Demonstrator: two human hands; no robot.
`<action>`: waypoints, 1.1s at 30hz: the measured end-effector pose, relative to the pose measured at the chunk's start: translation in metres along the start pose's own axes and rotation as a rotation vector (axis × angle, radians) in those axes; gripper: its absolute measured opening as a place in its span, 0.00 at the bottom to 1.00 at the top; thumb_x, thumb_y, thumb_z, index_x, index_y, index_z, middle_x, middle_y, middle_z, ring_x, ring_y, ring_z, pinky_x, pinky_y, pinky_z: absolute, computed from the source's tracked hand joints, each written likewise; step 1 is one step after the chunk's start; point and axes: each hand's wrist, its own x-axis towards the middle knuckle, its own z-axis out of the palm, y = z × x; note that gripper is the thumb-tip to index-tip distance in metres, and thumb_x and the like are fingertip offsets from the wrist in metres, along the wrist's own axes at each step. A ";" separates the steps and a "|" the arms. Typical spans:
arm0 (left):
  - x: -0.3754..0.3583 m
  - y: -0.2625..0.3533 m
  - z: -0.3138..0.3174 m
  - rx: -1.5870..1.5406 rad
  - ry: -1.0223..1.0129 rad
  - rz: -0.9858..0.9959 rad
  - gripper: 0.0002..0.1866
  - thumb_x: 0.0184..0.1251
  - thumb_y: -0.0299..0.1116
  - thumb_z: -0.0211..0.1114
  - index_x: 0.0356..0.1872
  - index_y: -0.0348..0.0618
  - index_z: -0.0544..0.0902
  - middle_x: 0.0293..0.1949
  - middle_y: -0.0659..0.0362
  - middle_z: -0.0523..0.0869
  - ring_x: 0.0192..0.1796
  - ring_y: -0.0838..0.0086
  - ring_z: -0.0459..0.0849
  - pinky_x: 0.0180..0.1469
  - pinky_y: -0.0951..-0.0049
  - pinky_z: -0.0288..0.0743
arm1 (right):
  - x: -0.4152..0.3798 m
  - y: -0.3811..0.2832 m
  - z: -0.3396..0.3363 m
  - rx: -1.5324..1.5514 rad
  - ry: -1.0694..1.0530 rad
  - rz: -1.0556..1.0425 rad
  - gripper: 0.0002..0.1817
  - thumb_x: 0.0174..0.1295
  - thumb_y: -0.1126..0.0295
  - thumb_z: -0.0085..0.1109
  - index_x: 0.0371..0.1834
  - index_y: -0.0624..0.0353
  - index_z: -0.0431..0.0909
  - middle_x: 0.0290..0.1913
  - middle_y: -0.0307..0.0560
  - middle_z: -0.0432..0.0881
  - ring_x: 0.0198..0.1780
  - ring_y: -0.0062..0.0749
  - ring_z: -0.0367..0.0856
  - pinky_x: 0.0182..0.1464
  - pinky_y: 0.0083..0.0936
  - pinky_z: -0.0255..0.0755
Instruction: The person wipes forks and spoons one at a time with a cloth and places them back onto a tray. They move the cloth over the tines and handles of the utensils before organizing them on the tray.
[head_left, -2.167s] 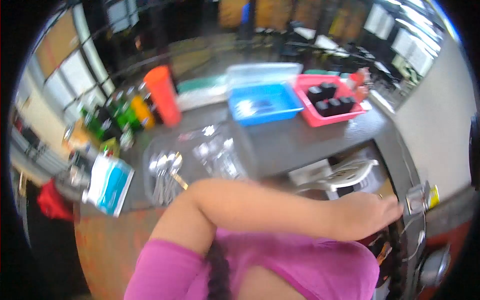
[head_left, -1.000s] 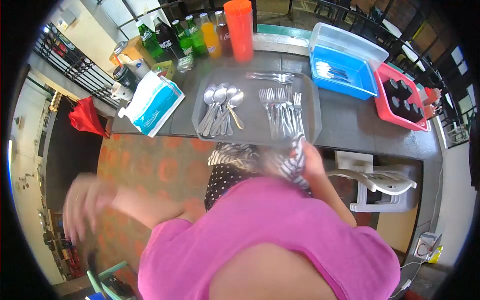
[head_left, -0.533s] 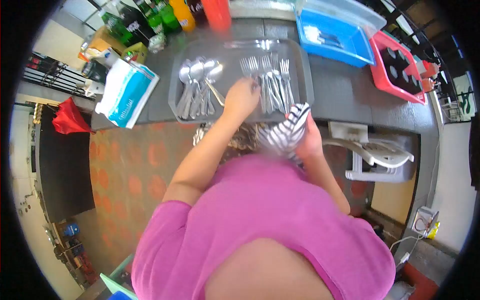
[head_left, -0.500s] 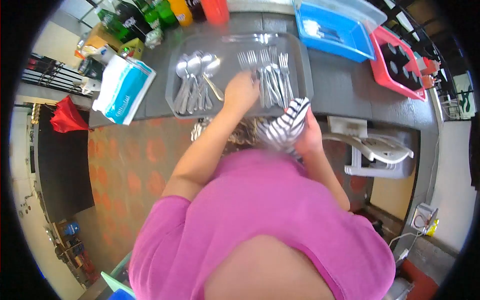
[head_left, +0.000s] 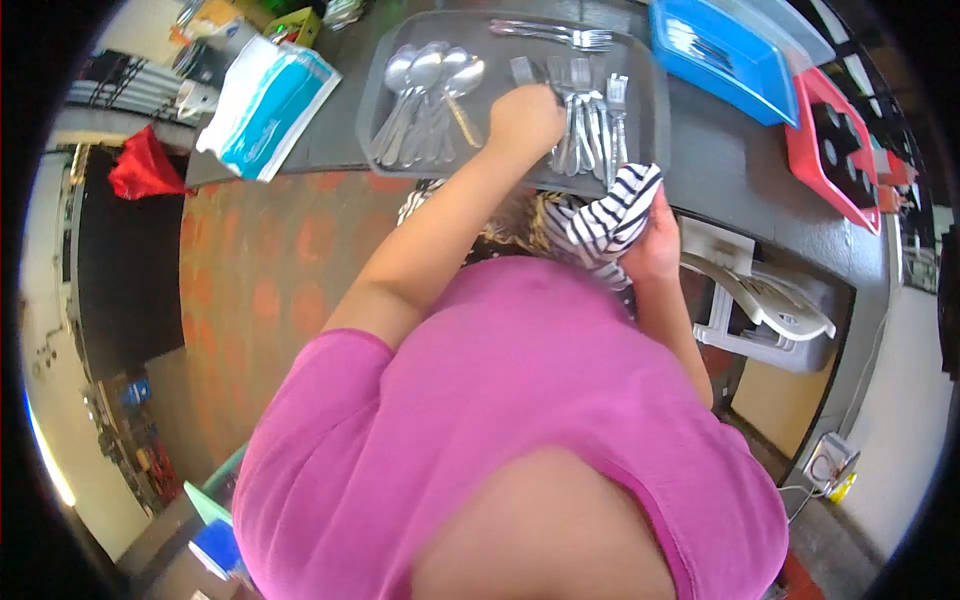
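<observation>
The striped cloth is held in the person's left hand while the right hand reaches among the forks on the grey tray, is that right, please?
Not quite: the hands are swapped. The head view shows the striped cloth in the right hand, while the left hand reaches among the forks on the grey tray.

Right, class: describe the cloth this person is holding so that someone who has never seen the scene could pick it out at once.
Start at the grey tray of cutlery on the dark counter. Just below the tray's near right corner, the right hand clutches a bunched striped cloth. Its black and white stripes set it apart from the plain steel forks beside it and the pink shirt below.
</observation>
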 end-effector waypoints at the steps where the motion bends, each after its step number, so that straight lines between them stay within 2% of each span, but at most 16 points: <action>1: 0.000 -0.003 0.001 -0.016 0.057 0.021 0.16 0.55 0.40 0.57 0.28 0.34 0.83 0.32 0.42 0.84 0.37 0.49 0.83 0.42 0.54 0.77 | 0.001 0.000 0.002 0.008 0.024 0.007 0.24 0.73 0.54 0.38 0.62 0.59 0.69 0.57 0.40 0.77 0.57 0.31 0.75 0.61 0.31 0.67; 6: -0.004 -0.012 -0.003 -0.089 0.119 -0.023 0.13 0.55 0.37 0.57 0.29 0.35 0.81 0.32 0.43 0.84 0.37 0.50 0.83 0.41 0.54 0.76 | -0.002 0.000 0.009 -0.047 0.033 0.001 0.25 0.74 0.55 0.35 0.65 0.60 0.65 0.57 0.41 0.77 0.57 0.31 0.75 0.61 0.31 0.67; 8: -0.016 -0.019 -0.013 -0.219 0.336 0.051 0.12 0.60 0.36 0.54 0.35 0.36 0.78 0.32 0.45 0.83 0.37 0.48 0.82 0.42 0.53 0.74 | -0.002 -0.003 0.011 -0.041 0.068 -0.004 0.26 0.74 0.55 0.32 0.66 0.59 0.64 0.57 0.41 0.77 0.58 0.31 0.75 0.62 0.32 0.67; 10: -0.031 -0.030 -0.027 -0.252 0.365 0.114 0.09 0.66 0.32 0.51 0.37 0.36 0.73 0.30 0.47 0.82 0.34 0.51 0.82 0.40 0.56 0.74 | -0.003 -0.006 0.009 0.021 -0.016 -0.021 0.26 0.74 0.54 0.31 0.68 0.56 0.62 0.59 0.41 0.75 0.60 0.33 0.73 0.64 0.35 0.65; 12: -0.059 -0.032 -0.043 -0.500 0.122 0.048 0.06 0.71 0.30 0.46 0.39 0.38 0.69 0.27 0.51 0.81 0.28 0.62 0.82 0.32 0.63 0.74 | -0.004 -0.011 0.010 0.037 -0.047 -0.029 0.26 0.74 0.53 0.31 0.69 0.55 0.60 0.62 0.42 0.73 0.62 0.34 0.72 0.65 0.37 0.63; 13: -0.074 -0.030 -0.049 -0.707 -0.069 -0.030 0.05 0.75 0.29 0.41 0.42 0.41 0.66 0.24 0.56 0.79 0.21 0.73 0.79 0.23 0.73 0.71 | -0.005 -0.012 0.027 0.066 0.086 -0.061 0.26 0.74 0.54 0.34 0.67 0.58 0.62 0.59 0.44 0.74 0.60 0.37 0.73 0.64 0.39 0.64; 14: -0.090 -0.020 -0.060 -0.843 -0.178 -0.098 0.05 0.75 0.28 0.39 0.45 0.42 0.64 0.22 0.59 0.77 0.17 0.78 0.75 0.18 0.78 0.67 | -0.002 -0.013 0.027 0.142 0.051 -0.045 0.26 0.73 0.54 0.34 0.67 0.58 0.63 0.59 0.44 0.74 0.60 0.38 0.73 0.64 0.39 0.64; 16: -0.114 -0.008 -0.065 -0.929 -0.264 -0.139 0.06 0.75 0.28 0.40 0.48 0.42 0.63 0.22 0.59 0.76 0.15 0.80 0.72 0.17 0.79 0.65 | 0.004 -0.012 0.032 0.273 -0.042 0.022 0.26 0.73 0.54 0.35 0.67 0.57 0.63 0.59 0.44 0.75 0.61 0.38 0.72 0.64 0.40 0.64; 17: -0.120 -0.005 -0.060 -0.912 -0.249 -0.090 0.06 0.75 0.27 0.40 0.48 0.42 0.64 0.21 0.61 0.75 0.15 0.82 0.71 0.17 0.80 0.64 | 0.006 -0.010 0.041 0.236 0.030 0.040 0.26 0.72 0.53 0.36 0.65 0.57 0.64 0.58 0.45 0.75 0.60 0.39 0.72 0.64 0.41 0.63; 19: -0.127 -0.005 -0.039 -0.831 -0.148 0.032 0.06 0.74 0.27 0.43 0.47 0.40 0.65 0.21 0.54 0.78 0.15 0.70 0.76 0.19 0.71 0.68 | 0.013 -0.001 0.052 0.211 -0.029 0.073 0.25 0.72 0.52 0.37 0.63 0.58 0.66 0.57 0.46 0.76 0.59 0.39 0.73 0.64 0.41 0.63; 20: -0.131 -0.002 -0.030 -0.839 -0.157 0.026 0.06 0.74 0.27 0.43 0.47 0.40 0.65 0.21 0.54 0.78 0.15 0.70 0.76 0.19 0.71 0.68 | 0.019 0.005 0.051 0.211 -0.083 0.118 0.25 0.72 0.52 0.37 0.61 0.58 0.68 0.56 0.47 0.76 0.58 0.39 0.73 0.64 0.41 0.62; 22: -0.130 0.005 -0.021 -0.451 -0.033 0.149 0.07 0.69 0.25 0.48 0.46 0.38 0.67 0.22 0.43 0.79 0.21 0.51 0.79 0.24 0.57 0.71 | 0.022 0.018 0.073 0.149 -0.064 0.116 0.23 0.72 0.55 0.42 0.60 0.60 0.67 0.53 0.46 0.77 0.56 0.36 0.74 0.61 0.37 0.64; 25: -0.132 0.013 -0.037 -0.267 -0.137 0.033 0.09 0.63 0.23 0.51 0.44 0.37 0.67 0.25 0.37 0.79 0.28 0.41 0.78 0.30 0.48 0.71 | 0.025 0.032 0.079 0.080 -0.001 0.072 0.20 0.70 0.59 0.48 0.58 0.61 0.69 0.48 0.46 0.79 0.51 0.33 0.77 0.56 0.31 0.69; 28: -0.137 0.006 -0.032 -0.266 -0.123 0.100 0.08 0.61 0.22 0.50 0.41 0.37 0.67 0.25 0.40 0.80 0.28 0.43 0.79 0.31 0.47 0.71 | 0.020 0.033 0.077 -0.043 0.050 0.063 0.19 0.70 0.58 0.49 0.55 0.61 0.71 0.42 0.45 0.80 0.45 0.31 0.78 0.51 0.28 0.72; 31: -0.141 0.010 -0.034 -0.222 -0.199 0.126 0.07 0.62 0.26 0.49 0.40 0.39 0.67 0.27 0.41 0.81 0.31 0.44 0.80 0.32 0.48 0.71 | 0.022 0.033 0.072 0.056 0.354 0.127 0.19 0.71 0.52 0.46 0.40 0.60 0.71 0.28 0.40 0.74 0.32 0.28 0.73 0.39 0.25 0.72; 33: -0.144 0.009 -0.035 -0.177 -0.234 0.216 0.06 0.62 0.26 0.49 0.40 0.40 0.68 0.29 0.43 0.81 0.33 0.46 0.80 0.34 0.49 0.71 | 0.024 0.036 0.060 0.105 0.351 0.119 0.20 0.71 0.50 0.44 0.37 0.58 0.69 0.25 0.39 0.70 0.29 0.27 0.70 0.36 0.25 0.69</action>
